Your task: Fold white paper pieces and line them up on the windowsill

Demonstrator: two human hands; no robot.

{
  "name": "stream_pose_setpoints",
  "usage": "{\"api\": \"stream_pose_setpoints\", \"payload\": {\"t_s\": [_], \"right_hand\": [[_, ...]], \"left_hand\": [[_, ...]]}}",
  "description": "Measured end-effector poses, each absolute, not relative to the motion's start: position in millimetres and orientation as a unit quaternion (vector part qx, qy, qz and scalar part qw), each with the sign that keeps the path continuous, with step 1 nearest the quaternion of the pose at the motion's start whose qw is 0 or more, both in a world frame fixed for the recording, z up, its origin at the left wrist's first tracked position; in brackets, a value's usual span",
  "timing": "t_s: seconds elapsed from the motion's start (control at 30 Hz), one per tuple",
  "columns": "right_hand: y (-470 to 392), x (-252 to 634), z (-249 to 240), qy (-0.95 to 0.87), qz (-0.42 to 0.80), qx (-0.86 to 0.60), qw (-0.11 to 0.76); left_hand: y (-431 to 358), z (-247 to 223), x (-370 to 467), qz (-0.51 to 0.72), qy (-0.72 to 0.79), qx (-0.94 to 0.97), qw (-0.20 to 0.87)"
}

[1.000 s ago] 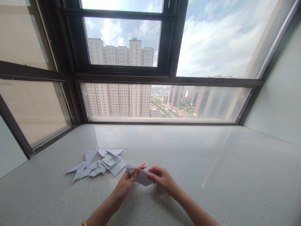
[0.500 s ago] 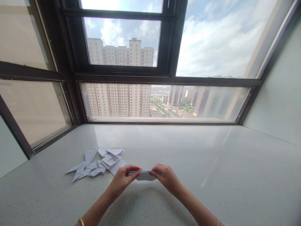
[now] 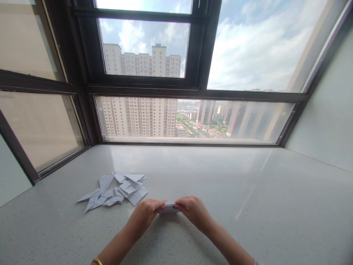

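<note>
My left hand [image 3: 145, 213] and right hand [image 3: 195, 211] are holding opposite ends of a folded white paper [image 3: 169, 209]. Overlapping paper pieces [image 3: 130, 188] are lying on the speckled surface [image 3: 270, 221] to its left; a dark-framed window [image 3: 198, 95] is standing beyond.

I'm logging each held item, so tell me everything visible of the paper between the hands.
The paper is a small whitish piece, greyed by shade, apparently folded, with a thin line along its roughly level upper edge. The left hand pinches its left end, the right hand its right end; they hide both ends, so its full outline cannot be told. It is over the speckled counter, right of the pile of folded papers; whether it touches the counter is unclear.
</note>
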State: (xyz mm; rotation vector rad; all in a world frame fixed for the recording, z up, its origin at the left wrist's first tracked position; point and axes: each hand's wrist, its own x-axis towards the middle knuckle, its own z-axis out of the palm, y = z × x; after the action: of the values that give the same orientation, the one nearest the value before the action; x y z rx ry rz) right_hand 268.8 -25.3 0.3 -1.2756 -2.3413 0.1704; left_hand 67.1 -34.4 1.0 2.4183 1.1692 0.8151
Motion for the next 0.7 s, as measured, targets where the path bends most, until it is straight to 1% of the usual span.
{"api": "stream_pose_setpoints", "payload": {"t_s": [0.13, 0.37, 0.6, 0.7], "right_hand": [[-24.2, 268.3, 0.5, -0.857, 0.062, -0.461, 0.224], [-24.8, 267.6, 0.1, -0.854, 0.065, -0.459, 0.237], [-23.2, 271.9, 1.0, -0.848, 0.125, -0.453, 0.245], [-23.7, 274.2, 4.9, -0.846, 0.125, -0.444, 0.265]], "left_hand": [[-35.4, 2.4, 66.0, 0.278, 0.404, 0.853, 0.176], [-36.8, 5.6, 65.6, 0.265, 0.392, 0.861, 0.186], [-37.1, -1.2, 69.8, 0.29, 0.409, 0.849, 0.166], [-37.8, 1.3, 69.4, 0.291, 0.409, 0.855, 0.131]]}}
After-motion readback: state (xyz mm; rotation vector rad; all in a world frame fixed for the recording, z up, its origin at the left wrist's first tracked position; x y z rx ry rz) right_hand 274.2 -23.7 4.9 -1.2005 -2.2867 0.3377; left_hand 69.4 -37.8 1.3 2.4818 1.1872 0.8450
